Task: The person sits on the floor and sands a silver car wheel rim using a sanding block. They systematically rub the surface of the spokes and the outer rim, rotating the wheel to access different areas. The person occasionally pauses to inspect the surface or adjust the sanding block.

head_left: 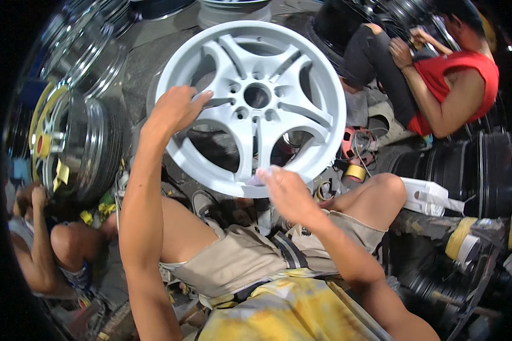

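Note:
A white-grey alloy wheel [293,111] with split spokes and an open centre hole sits in front of me, face up. My left hand [179,108] grips its left side, thumb and fingers bent over the rim beside a spoke. Some of those fingertips are hidden. At the wheel's near edge, my right hand [287,192] is closed and slightly smeared by motion. It pinches a small pale purple piece [256,179] against the base of the lowest spoke. The piece is too blurred to tell its kind.
Chrome and yellow-rimmed wheels [77,148] stand at left. A person in a red top [458,85] sits at far right; another person [40,238] crouches at lower left. Black wheel barrels [466,170], a tape roll [355,173] and a red-black tool [357,145] lie at right.

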Tool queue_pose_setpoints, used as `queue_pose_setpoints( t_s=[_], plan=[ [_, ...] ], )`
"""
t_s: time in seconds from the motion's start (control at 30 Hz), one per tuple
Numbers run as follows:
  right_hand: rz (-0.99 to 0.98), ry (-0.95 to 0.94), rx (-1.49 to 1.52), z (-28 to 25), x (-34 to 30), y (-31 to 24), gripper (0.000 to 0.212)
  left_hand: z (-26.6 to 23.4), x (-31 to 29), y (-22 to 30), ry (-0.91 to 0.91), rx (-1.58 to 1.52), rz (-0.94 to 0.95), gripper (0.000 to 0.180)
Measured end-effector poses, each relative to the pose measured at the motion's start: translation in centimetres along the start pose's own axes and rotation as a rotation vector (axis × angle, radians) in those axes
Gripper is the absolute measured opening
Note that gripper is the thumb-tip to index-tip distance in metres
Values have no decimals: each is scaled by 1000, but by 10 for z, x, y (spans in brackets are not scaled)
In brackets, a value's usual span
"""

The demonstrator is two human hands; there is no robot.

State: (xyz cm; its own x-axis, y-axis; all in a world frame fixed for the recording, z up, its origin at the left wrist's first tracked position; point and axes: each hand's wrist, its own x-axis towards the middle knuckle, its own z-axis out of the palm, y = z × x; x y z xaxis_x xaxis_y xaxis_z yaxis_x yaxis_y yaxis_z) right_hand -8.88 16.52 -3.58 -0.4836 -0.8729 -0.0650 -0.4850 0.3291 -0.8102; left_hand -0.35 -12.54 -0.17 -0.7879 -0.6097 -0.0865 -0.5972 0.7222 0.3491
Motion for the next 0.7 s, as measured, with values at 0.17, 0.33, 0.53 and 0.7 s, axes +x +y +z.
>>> queue_pose_setpoints(
  t_s=[0.17, 0.33, 0.53, 0.7],
  plan=[
    [-72, 390, -182, 8, 24, -7, 41, -4, -1, -1, -19, -20, -44, 59],
    [175, 90, -128, 30, -3, -24, 32, -4, -5, 4, -3, -26, -48, 58],
    [139, 178, -45, 31, 55, -3, 28, -8, -5, 16, -29, -7, -37, 57],
    [132, 22, 11, 27, -7, -10, 31, 0, -7, 1, -24, -34, -36, 57]
  ],
)
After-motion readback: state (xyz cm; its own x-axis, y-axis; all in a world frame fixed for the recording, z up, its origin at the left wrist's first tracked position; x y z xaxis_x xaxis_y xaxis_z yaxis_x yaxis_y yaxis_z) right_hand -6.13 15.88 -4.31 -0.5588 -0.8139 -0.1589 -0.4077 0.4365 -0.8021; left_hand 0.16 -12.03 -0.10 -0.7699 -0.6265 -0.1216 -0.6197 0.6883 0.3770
